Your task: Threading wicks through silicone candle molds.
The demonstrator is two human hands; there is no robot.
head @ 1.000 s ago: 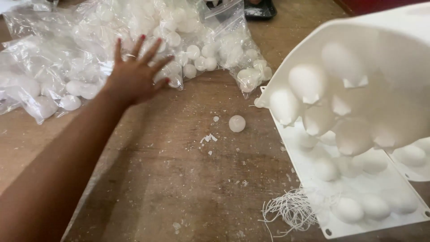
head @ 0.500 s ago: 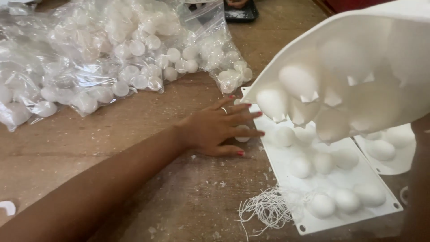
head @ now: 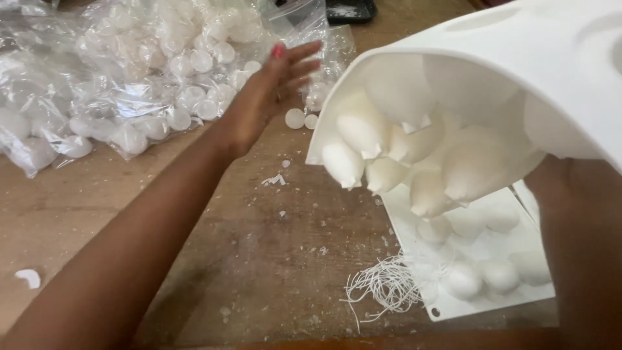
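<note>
A white flexible mould sheet (head: pixel 518 71) fills the upper right of the frame, curled over so its rounded cavities bulge toward the camera; it is lifted off the table. The right hand itself is not in view; only a forearm (head: pixel 583 246) shows at the right edge under the mould, so its grip cannot be told. A second white mould (head: pixel 486 259) lies flat on the wooden table (head: pixel 214 259) at lower right, with a tangle of white string (head: pixel 389 285) at its left corner.

The left hand (head: pixel 272 91) is stretched toward upper centre, fingers spread and extended, palm open, holding nothing. Just beside its fingertips two small white round pieces (head: pixel 302 119) lie loose on the table.

Clear plastic bags of white rounds (head: pixel 142 71) fill the upper left, holding many pieces. White crumbs (head: pixel 275 180) litter the tabletop.

Judgement: a good many pieces are already bagged, the two loose ones are not, and the lifted mould looks under way.
</note>
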